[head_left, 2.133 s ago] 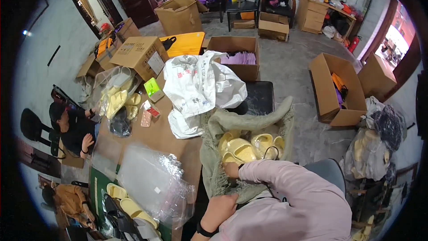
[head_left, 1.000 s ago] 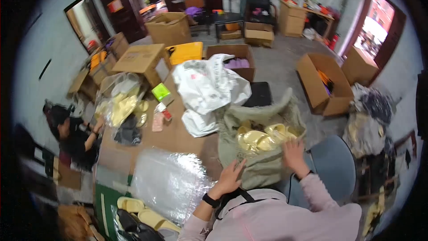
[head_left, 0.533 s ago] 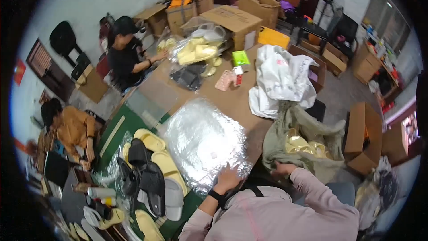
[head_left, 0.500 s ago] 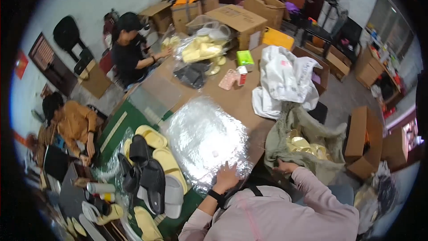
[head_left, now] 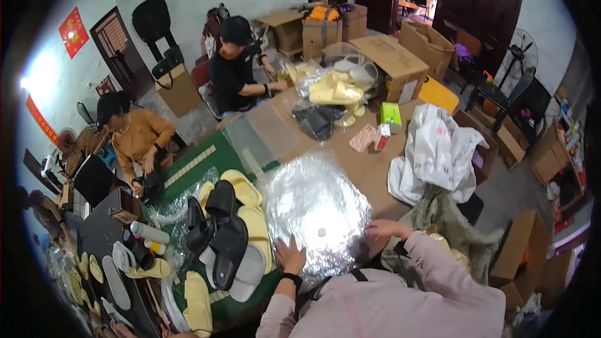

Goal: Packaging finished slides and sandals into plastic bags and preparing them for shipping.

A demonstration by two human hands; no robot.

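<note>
A stack of shiny clear plastic bags lies flat on the table in front of me. My left hand rests on its near left part, fingers spread. At its right edge is my right hand, fingers drawn together; what they hold, if anything, does not show. Left of the bags lie black slides, yellow slides and a grey slide. To the right, a greenish woven sack holds shiny yellow slides, partly hidden by my right arm.
A white woven sack lies on the table's right side. Farther back are bagged yellow slides, a green box and a cardboard box. Two people sit along the left side. An open carton stands at right.
My right hand has left the greenish sack and come to the bag stack's right edge. My left hand still lies on the bags, now farther left on them. The view has shifted.
</note>
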